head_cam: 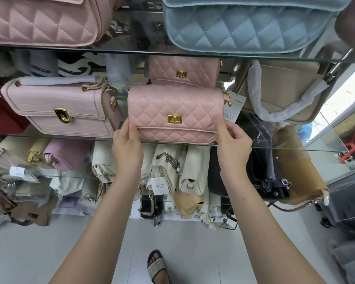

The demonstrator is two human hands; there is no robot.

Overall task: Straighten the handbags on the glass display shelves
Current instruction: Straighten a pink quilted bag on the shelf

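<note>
A pink quilted handbag (pixel 175 105) with a gold clasp stands upright at the front edge of the middle glass shelf (pixel 295 149). My left hand (pixel 127 144) grips its lower left corner. At its lower right corner, my right hand (pixel 233 144) holds on with thumb in front. A paper tag hangs from its right end. Directly behind it is its reflection or a matching pink quilted bag (pixel 183 71). To its left stands a pale pink croc-textured bag (pixel 59 107) with a gold lock.
A beige bag (pixel 285 89) wrapped in white foam stands to the right. On the upper shelf sit a large pink quilted bag (pixel 41 19) and a light blue quilted bag (pixel 246 25). Several cream, black and tan bags crowd the lower shelves. My sandalled foot (pixel 157 267) is on the white floor.
</note>
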